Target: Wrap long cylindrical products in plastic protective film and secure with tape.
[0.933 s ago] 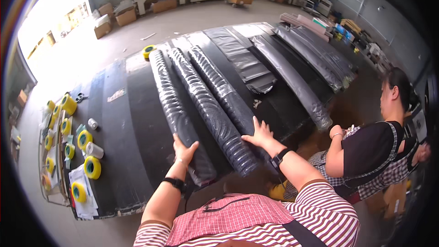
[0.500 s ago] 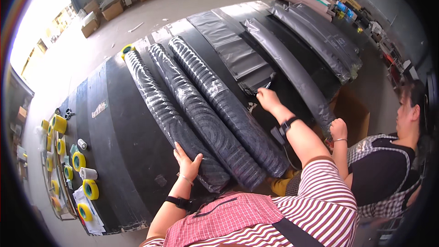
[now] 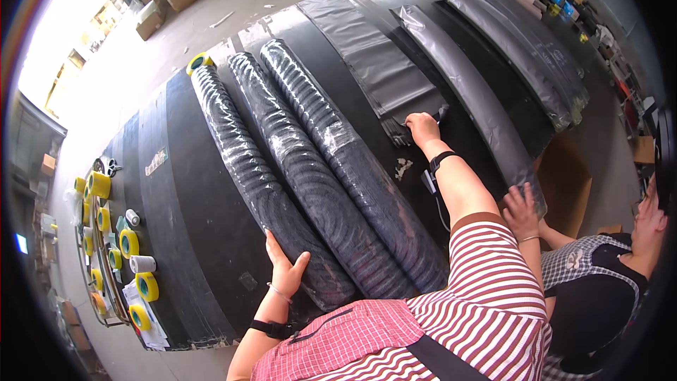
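Three long dark rolls in clear film lie side by side, looking like rolled carpet: a left roll, a middle roll and a right roll. My left hand rests on the near part of the left roll, thumb and fingers apart. Beyond the right roll, a flat stack of grey plastic bags stretches across the table. My right hand is closed on the near end of a grey plastic bag at this stack; the fingertips are partly hidden.
A co-worker's hand is at the near end of a roll in grey plastic. More grey-wrapped rolls lie farther right. Yellow tape rolls line the table's left edge. An open cardboard box stands beside the co-worker.
The view has shifted slightly. My right hand remains at the bag stack's near end, my left hand on the left roll. The co-worker's hand has opened out at the grey-wrapped roll's end.
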Motion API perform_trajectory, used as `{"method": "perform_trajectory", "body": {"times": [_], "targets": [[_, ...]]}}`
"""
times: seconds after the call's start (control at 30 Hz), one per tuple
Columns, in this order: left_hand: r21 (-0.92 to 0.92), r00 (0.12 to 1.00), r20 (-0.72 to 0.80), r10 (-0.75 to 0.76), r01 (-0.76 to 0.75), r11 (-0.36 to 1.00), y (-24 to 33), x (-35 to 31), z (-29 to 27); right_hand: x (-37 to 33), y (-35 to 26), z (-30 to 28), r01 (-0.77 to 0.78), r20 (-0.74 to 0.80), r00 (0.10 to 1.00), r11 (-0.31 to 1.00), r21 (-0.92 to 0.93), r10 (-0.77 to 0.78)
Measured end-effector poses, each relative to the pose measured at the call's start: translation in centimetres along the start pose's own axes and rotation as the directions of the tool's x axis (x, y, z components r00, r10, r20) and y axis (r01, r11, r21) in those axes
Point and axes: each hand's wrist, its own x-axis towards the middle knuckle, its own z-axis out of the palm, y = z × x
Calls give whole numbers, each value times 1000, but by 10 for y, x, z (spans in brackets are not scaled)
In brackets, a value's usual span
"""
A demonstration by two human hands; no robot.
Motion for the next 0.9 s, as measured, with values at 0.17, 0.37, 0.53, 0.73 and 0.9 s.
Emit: {"method": "perform_trajectory", "body": {"times": [0.17,0.37,0.53,0.73,0.9], "targets": [[-24,999,24,28,-27,999,3,9,10,48,28,-18,-356,-285,857,893,277,430],[40,996,53,-71,69,997,-5,3,-2,86,-168,-125,401,-557,820,828,393,-133],[14,999,32,25,-26,1000,-11,13,-34,-71,-293,-240,314,-114,933,617,722,-341],[-582,901,403,-160,387,715,33,97,-103,-217,-344,-264,12,253,703,366,930,-665],[-324,615,784,-89,527,786,85,127,-89,-294,-409,-261,-137,481,573,501,855,-663]]}}
